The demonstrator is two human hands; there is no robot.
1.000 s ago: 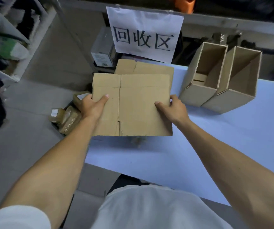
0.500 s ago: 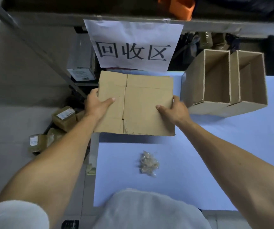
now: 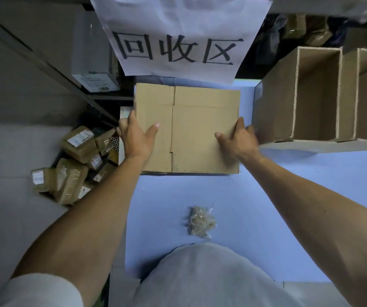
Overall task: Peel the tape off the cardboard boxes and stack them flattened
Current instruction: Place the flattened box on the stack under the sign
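A flattened brown cardboard box point(image 3: 198, 127) lies on the blue table point(image 3: 289, 207) at its far left corner, under a white paper sign. Dark edges of more cardboard show beneath its near edge. My left hand point(image 3: 137, 135) grips its left edge, thumb on top. Along the right edge, my right hand point(image 3: 239, 138) holds on the same way. Two opened cardboard boxes point(image 3: 311, 94) stand side by side at the right, their open tops toward me. A crumpled wad of peeled clear tape point(image 3: 200, 221) rests on the table near my body.
A white paper sign point(image 3: 178, 36) with black characters hangs from a shelf rail above the flat box. Several taped brown parcels point(image 3: 76, 165) lie piled on the floor left of the table. A grey boxed item point(image 3: 94, 63) sits on a low shelf behind.
The flattened box has moved away from me and down onto the table's far corner, with both hands still on its edges. The camera has tilted downward, revealing the tape wad.
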